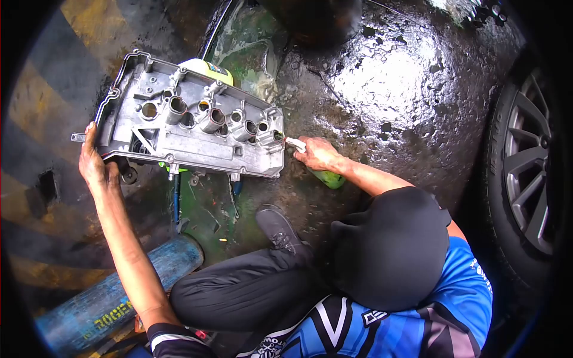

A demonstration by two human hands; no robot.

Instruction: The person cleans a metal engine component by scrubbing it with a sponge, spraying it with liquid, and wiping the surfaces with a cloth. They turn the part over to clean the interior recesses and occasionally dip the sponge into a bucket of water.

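Firmly, left hand clasps valve cover edge; right hand holds a white tool.

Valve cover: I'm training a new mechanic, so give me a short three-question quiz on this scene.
1. True or false: the left hand holds the left end of the valve cover.
2. What does the right hand hold at the cover's right end? A) a white tool B) a hammer C) a hose
3. Which blue thing does the left forearm pass over?

Key: 1 true; 2 A; 3 the blue cylinder.
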